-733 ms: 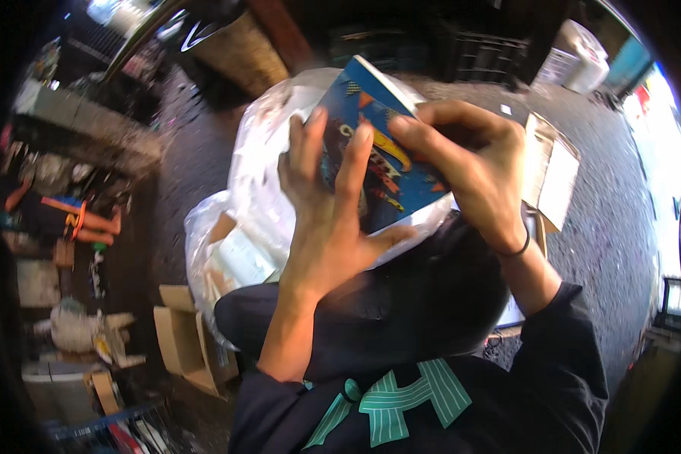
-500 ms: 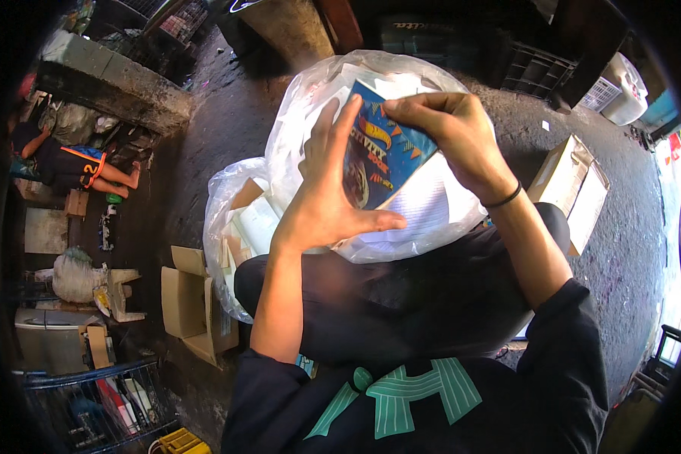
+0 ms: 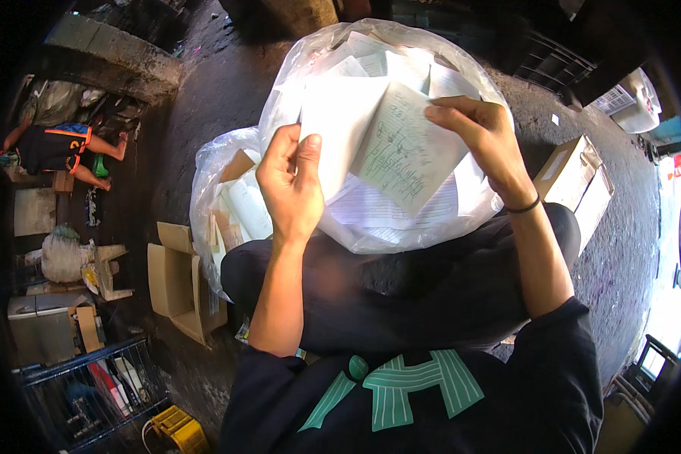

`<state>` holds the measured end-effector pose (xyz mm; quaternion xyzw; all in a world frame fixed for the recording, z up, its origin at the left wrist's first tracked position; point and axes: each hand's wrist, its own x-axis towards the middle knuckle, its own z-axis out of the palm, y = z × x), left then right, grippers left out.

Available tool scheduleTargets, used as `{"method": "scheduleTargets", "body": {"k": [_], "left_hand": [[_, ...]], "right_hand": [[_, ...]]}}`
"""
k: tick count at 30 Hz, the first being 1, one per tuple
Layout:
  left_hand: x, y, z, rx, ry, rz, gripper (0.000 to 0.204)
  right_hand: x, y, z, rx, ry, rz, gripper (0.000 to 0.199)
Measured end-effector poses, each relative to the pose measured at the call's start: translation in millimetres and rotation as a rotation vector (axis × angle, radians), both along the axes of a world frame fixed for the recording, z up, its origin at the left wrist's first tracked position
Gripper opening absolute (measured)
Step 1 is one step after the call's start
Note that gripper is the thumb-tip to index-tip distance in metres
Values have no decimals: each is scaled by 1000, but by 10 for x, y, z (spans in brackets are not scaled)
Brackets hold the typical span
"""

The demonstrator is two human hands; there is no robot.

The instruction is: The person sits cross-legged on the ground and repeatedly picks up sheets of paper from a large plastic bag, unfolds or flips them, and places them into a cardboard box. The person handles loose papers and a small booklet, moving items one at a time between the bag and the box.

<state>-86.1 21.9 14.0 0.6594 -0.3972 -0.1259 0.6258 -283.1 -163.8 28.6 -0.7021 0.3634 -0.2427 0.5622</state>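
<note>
From the head camera — the only view I had — I saw both bare hands up over a big clear plastic bag (image 3: 461,219) stuffed with loose paper, the bag resting on the person's lap. The left hand (image 3: 289,181) was closed on a blank white sheet (image 3: 339,125), thumb and fingers pinching its left edge. The right hand (image 3: 480,136) gripped a handwritten sheet (image 3: 407,151) by its upper right corner, fingers curled over the top; the page hung tilted, overlapping the white one and touching it. Both sheets sat just above the bag's open mouth, with more papers heaped underneath.

Step in hand, as I read it: sorting through the papers, with two sheets lifted clear and being looked over. I judged it mid-way at best — the bag looked nearly full. The next move, I reckoned, called for separating the two pages cleanly, since they overlapped, and keeping a firm pinch so neither slid back into the heap.

Just beside the big bag, to the left, a second clear bag (image 3: 219,189) held rolled paper and bits of cardboard. An open cardboard box (image 3: 175,284) sat on the dark ground left of the knee, and another flat carton (image 3: 575,178) lay to the right. Far left, someone else sat low among clutter; I couldn't tell what they were doing. A wire cart (image 3: 91,393) showed at lower left.
</note>
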Motion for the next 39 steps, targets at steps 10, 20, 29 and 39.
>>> {"method": "scheduleTargets", "body": {"k": [10,20,29,39], "left_hand": [[130,43,83,-6,84,-6,31],[-211,-120,102,149,-1274,305,45],[256,-54,69,349,-639,271,5],[1012,313,-166,661,-358,767,23]], "right_hand": [[33,83,-266,-986,165,-180,37],[55,260,-54,-1034,-73,189,15],[59,358,-37,-1042,-93,248,15],[-140,279,-54,-818,-122,118,17]]}}
